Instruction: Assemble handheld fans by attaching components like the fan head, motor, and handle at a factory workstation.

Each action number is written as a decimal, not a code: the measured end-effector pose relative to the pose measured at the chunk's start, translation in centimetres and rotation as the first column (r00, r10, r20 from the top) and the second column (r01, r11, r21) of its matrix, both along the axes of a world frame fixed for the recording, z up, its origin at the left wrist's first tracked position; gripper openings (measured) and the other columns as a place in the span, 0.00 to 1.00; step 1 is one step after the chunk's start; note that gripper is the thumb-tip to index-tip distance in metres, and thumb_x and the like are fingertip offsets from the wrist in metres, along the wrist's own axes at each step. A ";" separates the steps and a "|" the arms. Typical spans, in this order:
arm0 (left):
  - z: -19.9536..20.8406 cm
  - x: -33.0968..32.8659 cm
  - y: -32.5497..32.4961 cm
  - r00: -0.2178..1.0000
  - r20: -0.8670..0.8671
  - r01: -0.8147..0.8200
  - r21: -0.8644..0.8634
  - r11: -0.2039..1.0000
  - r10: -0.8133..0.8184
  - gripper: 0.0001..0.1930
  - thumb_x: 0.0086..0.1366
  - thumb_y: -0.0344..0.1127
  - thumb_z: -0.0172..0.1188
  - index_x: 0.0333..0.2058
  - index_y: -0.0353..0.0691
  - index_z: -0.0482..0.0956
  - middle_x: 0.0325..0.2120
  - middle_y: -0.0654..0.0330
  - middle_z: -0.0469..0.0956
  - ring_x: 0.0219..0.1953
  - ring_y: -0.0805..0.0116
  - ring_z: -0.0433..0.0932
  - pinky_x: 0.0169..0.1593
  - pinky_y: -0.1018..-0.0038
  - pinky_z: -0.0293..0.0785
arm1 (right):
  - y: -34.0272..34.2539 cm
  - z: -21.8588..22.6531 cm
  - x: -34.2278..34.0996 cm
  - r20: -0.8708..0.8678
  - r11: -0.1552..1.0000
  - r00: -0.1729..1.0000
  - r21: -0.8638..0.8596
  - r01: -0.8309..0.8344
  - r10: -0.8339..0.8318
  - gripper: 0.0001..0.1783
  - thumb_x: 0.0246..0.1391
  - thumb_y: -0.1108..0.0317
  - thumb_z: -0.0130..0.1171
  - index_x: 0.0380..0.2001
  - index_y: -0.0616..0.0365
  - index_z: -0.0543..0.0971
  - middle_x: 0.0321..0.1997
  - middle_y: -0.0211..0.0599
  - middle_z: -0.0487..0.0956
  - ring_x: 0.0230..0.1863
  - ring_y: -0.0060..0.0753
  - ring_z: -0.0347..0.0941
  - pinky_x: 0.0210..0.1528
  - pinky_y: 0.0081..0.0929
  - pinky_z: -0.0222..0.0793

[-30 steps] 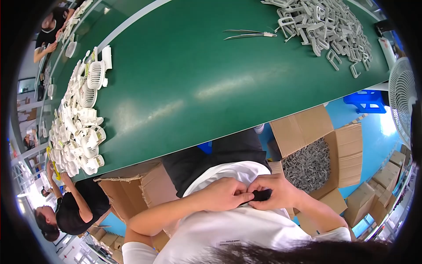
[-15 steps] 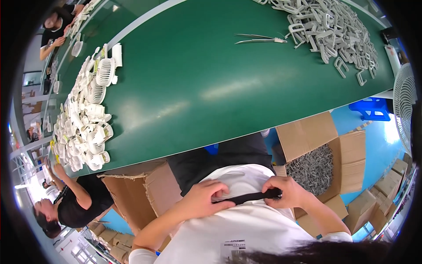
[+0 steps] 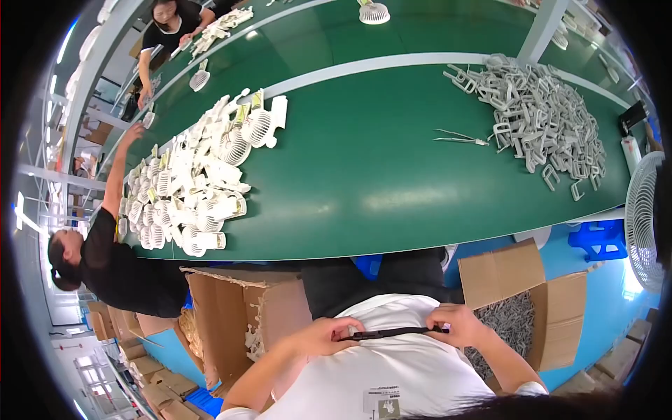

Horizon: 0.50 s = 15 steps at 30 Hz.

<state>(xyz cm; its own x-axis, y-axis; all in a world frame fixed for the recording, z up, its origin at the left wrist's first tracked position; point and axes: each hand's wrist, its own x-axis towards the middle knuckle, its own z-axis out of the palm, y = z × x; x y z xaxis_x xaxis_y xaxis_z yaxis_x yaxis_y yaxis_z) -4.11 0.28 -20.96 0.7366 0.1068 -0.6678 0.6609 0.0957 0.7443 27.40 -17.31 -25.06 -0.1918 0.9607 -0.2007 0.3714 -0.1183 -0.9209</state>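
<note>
My left hand (image 3: 323,334) and my right hand (image 3: 458,325) hold the two ends of a thin black strap (image 3: 392,332) stretched flat across my white shirt, close to my chest. Both hands are closed on it, thumbs on top. In front of me lies a long green table (image 3: 364,175). A heap of white fan parts (image 3: 196,175) covers its left side and a heap of grey U-shaped brackets (image 3: 539,115) its right side. A pair of tweezers (image 3: 458,138) lies between the heaps.
An open cardboard box (image 3: 238,315) stands at my left knee, another cardboard box with small grey pieces (image 3: 518,308) at my right. A person in black (image 3: 105,252) reaches onto the table at left. A white standing fan (image 3: 644,217) is at the right edge.
My hands have moved apart, drawing the black strap out straight between them. My head has tilted up, so more of the table and both heaps show.
</note>
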 end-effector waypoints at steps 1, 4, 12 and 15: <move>-0.5 -1.2 -1.1 0.996 0.018 -0.088 0.035 0.996 0.087 0.18 0.63 0.30 0.67 0.52 0.49 0.77 0.20 0.70 0.71 0.22 0.76 0.68 0.29 0.75 0.68 | -0.3 0.4 -0.1 -0.041 1.000 0.999 -0.007 0.006 -0.007 0.12 0.45 0.69 0.73 0.32 0.55 0.79 0.31 0.33 0.79 0.31 0.36 0.76 0.34 0.30 0.73; -2.0 -5.1 -2.8 0.940 0.272 -0.268 0.215 0.939 0.206 0.20 0.60 0.33 0.70 0.51 0.47 0.77 0.26 0.69 0.74 0.25 0.72 0.71 0.32 0.73 0.71 | -1.7 1.9 0.0 -0.161 0.998 0.987 -0.057 0.004 -0.013 0.15 0.46 0.72 0.71 0.40 0.53 0.82 0.36 0.33 0.80 0.38 0.36 0.78 0.39 0.30 0.76; -5.5 -14.7 -9.8 0.967 -0.116 -0.081 0.705 0.704 0.227 0.17 0.55 0.38 0.70 0.42 0.47 0.75 0.36 0.59 0.78 0.38 0.54 0.80 0.37 0.60 0.77 | -2.6 1.4 -3.3 0.204 0.966 0.979 0.253 -0.046 -0.007 0.20 0.42 0.72 0.67 0.43 0.49 0.80 0.36 0.36 0.79 0.36 0.46 0.79 0.38 0.37 0.77; -6.0 -11.9 -8.9 0.972 -0.002 -0.155 0.748 0.645 0.237 0.12 0.58 0.37 0.67 0.36 0.45 0.73 0.33 0.58 0.78 0.30 0.53 0.78 0.33 0.62 0.75 | -3.8 -2.3 -2.2 0.439 0.938 0.899 0.309 -0.159 0.008 0.18 0.45 0.73 0.65 0.43 0.50 0.80 0.37 0.37 0.80 0.35 0.45 0.80 0.37 0.37 0.78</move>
<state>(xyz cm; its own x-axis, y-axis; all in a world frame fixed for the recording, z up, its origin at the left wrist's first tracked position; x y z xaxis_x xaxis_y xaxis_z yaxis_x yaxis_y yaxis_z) -15.99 -8.63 -27.01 0.5797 0.7287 -0.3646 0.7603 -0.3227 0.5637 25.24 -21.15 -27.38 -0.2426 0.9692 0.0430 0.7293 0.2114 -0.6507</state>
